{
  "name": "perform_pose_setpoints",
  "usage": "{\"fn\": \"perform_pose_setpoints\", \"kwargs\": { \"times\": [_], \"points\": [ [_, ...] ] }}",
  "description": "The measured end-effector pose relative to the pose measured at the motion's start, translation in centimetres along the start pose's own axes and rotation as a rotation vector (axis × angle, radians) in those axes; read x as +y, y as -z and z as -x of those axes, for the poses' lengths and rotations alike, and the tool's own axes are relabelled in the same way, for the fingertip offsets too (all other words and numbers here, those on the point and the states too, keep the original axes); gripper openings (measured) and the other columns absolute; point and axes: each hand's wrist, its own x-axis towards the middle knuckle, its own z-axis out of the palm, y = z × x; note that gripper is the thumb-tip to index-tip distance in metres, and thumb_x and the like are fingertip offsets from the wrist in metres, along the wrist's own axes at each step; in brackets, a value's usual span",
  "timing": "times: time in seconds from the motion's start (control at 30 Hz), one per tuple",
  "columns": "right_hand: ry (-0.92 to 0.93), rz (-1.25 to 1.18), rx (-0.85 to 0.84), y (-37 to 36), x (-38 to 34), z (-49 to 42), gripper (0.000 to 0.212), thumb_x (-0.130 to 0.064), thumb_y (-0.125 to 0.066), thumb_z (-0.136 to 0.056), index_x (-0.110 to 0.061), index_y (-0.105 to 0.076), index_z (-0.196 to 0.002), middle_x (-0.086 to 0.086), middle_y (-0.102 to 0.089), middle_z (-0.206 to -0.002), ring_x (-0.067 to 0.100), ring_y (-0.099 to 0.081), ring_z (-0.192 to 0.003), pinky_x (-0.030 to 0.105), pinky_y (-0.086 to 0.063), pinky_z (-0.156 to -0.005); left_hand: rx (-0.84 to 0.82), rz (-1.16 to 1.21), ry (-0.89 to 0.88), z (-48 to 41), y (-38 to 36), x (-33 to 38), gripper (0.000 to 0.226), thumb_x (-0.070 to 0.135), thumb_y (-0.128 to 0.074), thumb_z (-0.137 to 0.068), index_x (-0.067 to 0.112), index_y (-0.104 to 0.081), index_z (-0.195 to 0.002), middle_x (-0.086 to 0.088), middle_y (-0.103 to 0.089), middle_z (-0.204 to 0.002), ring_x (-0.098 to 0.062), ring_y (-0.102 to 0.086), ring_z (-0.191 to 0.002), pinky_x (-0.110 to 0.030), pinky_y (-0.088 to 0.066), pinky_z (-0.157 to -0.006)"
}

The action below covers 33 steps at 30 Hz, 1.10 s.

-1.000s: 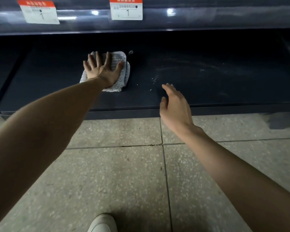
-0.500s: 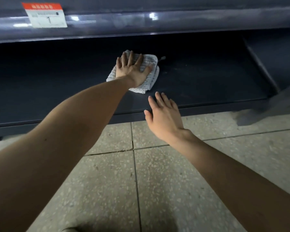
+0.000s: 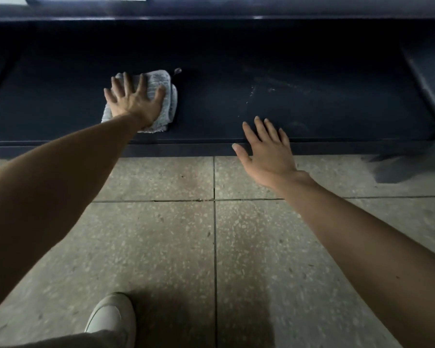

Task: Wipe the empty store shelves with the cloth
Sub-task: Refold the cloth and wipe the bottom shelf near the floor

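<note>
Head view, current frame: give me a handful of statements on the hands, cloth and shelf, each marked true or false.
1. The left hand presses flat on the cloth on the dark shelf. True.
2. The right hand holds a second cloth. False: it is empty, fingers spread, by the shelf's front edge.
3. The cloth lies on the floor tiles. False: it lies on the shelf.
4. Pale smears mark the shelf to the right of the cloth. True.
5. A light shoe shows near the bottom edge. True.
</note>
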Motion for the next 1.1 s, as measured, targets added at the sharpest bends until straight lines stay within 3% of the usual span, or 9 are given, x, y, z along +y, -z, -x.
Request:
{"fn": "perform_pose_setpoints", "kwargs": {
  "times": [0.23, 0.53, 0.67, 0.77, 0.97, 1.1],
  "points": [
    [0.005, -0.096, 0.063, 0.3, 2.1, -0.3, 0.062, -0.05, -0.024, -0.102, -0.019, -0.018, -0.155, 0.01, -0.007, -0.165, 0.022, -0.002, -0.152, 0.042, -0.001, -0.123, 0.006, 0.005, -0.035, -2.1, -0.4, 5.7, 0.083, 0.078, -0.008, -0.086, 0.034, -0.01, -0.157, -0.01, 0.004, -0.166, -0.035, 0.01, -0.151, -0.056, 0.004, -0.119],
    [-0.211, -0.211, 0.374, -1.7, 9.0, 0.8, 0.057, -0.042, -0.028, -0.099, -0.011, -0.042, -0.145, 0.019, -0.026, -0.159, 0.029, -0.017, -0.15, 0.05, -0.003, -0.121, 0.001, 0.014, -0.402, -2.1, -1.7, 23.6, 0.079, 0.076, -0.014, -0.086, 0.036, -0.021, -0.154, -0.004, -0.009, -0.166, -0.031, 0.001, -0.152, -0.049, -0.001, -0.12],
    [-0.298, -0.253, 0.459, -2.4, 10.7, 1.5, 0.058, -0.042, -0.027, -0.099, -0.009, -0.042, -0.145, 0.022, -0.026, -0.159, 0.031, -0.018, -0.15, 0.049, -0.001, -0.12, -0.06, 0.028, -0.603, 2.3, -2.3, 29.2, 0.075, 0.072, -0.016, -0.091, 0.035, -0.017, -0.156, -0.002, -0.005, -0.166, -0.028, 0.005, -0.152, -0.044, 0.004, -0.122],
    [-0.319, -0.285, 0.51, -2.2, 10.7, 2.1, 0.062, -0.044, -0.022, -0.099, -0.007, -0.039, -0.147, 0.022, -0.025, -0.159, 0.032, -0.017, -0.15, 0.049, -0.003, -0.12, -0.066, 0.054, -0.665, 3.6, -2.2, 28.7, 0.071, 0.071, -0.016, -0.093, 0.037, -0.018, -0.155, 0.0, -0.006, -0.166, -0.024, 0.004, -0.152, -0.043, 0.003, -0.122],
    [-0.268, -0.307, 0.392, -1.4, 8.3, 2.2, 0.056, -0.039, -0.027, -0.103, -0.012, -0.027, -0.152, 0.016, -0.012, -0.163, 0.026, -0.003, -0.152, 0.044, 0.004, -0.122, -0.014, 0.116, -0.764, 5.2, -2.2, 22.2, 0.066, 0.067, -0.022, -0.095, 0.034, -0.028, -0.152, -0.001, -0.017, -0.165, -0.021, -0.007, -0.152, -0.041, -0.004, -0.123],
    [-0.187, -0.331, 0.384, 0.0, 4.6, 0.8, 0.053, -0.034, -0.03, -0.104, -0.012, -0.026, -0.152, 0.015, -0.015, -0.163, 0.025, -0.004, -0.152, 0.043, 0.001, -0.123, -0.029, 0.027, -0.778, 4.8, -1.2, 16.5, 0.067, 0.064, -0.02, -0.098, 0.03, -0.023, -0.155, -0.006, -0.009, -0.166, -0.021, 0.0, -0.153, -0.042, 0.005, -0.123]
  ]
}}
